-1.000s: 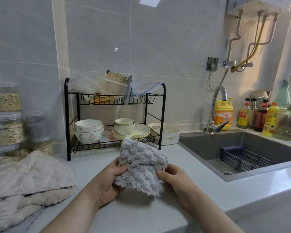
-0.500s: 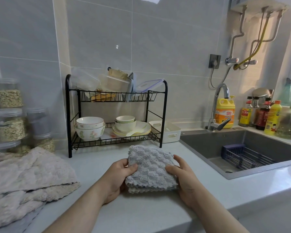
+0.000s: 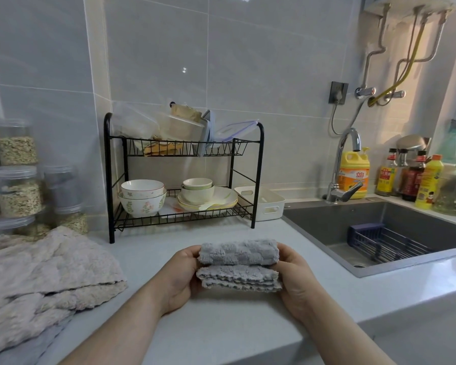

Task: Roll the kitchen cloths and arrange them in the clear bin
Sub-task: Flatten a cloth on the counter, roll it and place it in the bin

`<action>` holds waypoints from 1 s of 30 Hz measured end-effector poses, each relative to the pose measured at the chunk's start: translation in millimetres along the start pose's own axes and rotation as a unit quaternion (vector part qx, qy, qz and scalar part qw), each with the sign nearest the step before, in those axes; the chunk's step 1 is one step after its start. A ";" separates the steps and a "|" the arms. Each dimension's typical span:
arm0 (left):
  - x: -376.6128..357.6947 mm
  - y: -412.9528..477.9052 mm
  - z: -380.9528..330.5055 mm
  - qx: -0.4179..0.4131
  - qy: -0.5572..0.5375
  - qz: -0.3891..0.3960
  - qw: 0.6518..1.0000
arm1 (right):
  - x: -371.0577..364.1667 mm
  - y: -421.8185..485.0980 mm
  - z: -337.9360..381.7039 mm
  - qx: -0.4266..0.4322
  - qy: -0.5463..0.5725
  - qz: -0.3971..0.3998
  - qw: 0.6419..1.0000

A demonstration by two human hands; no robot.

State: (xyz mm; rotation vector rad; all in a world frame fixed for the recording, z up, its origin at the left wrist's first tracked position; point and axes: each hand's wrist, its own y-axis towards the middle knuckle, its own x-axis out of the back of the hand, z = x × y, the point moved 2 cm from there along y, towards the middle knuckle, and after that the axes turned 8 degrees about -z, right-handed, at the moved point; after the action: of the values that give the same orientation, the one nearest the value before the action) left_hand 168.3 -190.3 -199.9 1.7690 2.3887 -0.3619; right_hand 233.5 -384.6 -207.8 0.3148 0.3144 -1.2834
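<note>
The gray cloth (image 3: 238, 262), half rolled, is held over the tabletop (image 3: 221, 325). The left hand (image 3: 181, 279) grips its 9 o'clock end and the right hand (image 3: 296, 280) its 3 o'clock end, fingers (image 3: 191, 255) curled round it. Beige cloths (image 3: 42, 270) are heaped at 9 o'clock, with a dish rack (image 3: 183, 180) at 12 and the sink (image 3: 379, 227) at 2.

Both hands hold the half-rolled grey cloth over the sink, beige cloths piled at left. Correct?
Wrong place. The head view shows the left hand and right hand holding the half-rolled grey cloth over the counter, left of the sink. The beige cloths do lie piled at left.
</note>
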 end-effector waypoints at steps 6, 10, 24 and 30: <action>5.3 0.1 1.3 -0.079 0.049 -0.023 0.995 | -4.2 -1.0 -0.9 -0.029 -0.028 -0.033 0.999; 6.3 0.7 4.1 -0.213 0.233 -0.075 0.946 | -6.4 -5.5 0.4 0.068 -0.166 -0.066 0.982; 14.0 4.2 3.7 -0.187 0.204 -0.080 0.958 | -6.8 -9.5 -1.8 0.113 -0.310 -0.013 0.944; 17.7 10.6 4.6 -0.164 0.086 -0.064 0.981 | -5.8 -1.4 -5.7 0.123 -0.248 -0.027 0.960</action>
State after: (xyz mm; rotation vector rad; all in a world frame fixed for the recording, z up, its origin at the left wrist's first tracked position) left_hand 173.1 -172.3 -210.0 1.5601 2.5058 0.1739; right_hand 230.4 -377.6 -210.7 0.1845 -0.2680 -1.4105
